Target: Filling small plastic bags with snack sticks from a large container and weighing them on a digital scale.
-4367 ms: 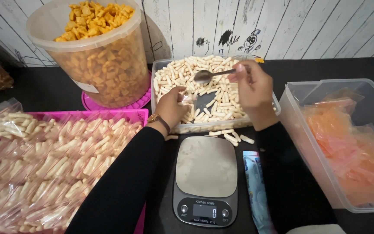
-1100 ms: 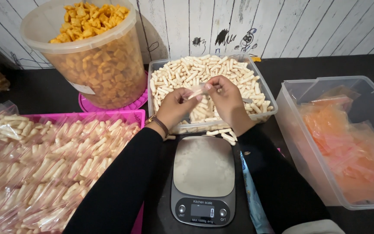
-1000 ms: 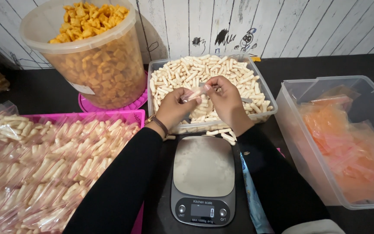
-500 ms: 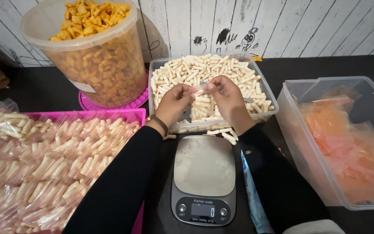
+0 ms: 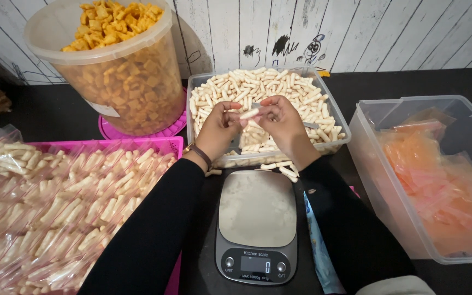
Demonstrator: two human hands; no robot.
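My left hand (image 5: 218, 130) and my right hand (image 5: 283, 118) meet above a clear tray (image 5: 234, 160) filled with pale stick snacks. Between them they pinch the top of a small clear bag (image 5: 249, 113) with stick snacks inside. The bag hangs over the tray and my fingers partly hide it. Both sleeves are black, and a band sits on my left wrist. A few loose sticks (image 5: 283, 170) lie on the dark table by the tray's front wall.
A digital kitchen scale (image 5: 256, 208) sits below my hands, with a blue packet (image 5: 316, 247) beside it. At back left is a big tub of orange snacks (image 5: 118, 82). A pink tray (image 5: 137, 143) of packed bags is left; a clear bin (image 5: 368, 143) of orange bags is right.
My right hand held a spoon over the tray earlier and no longer does. Both hands have come together on the small bag and lifted it a little.
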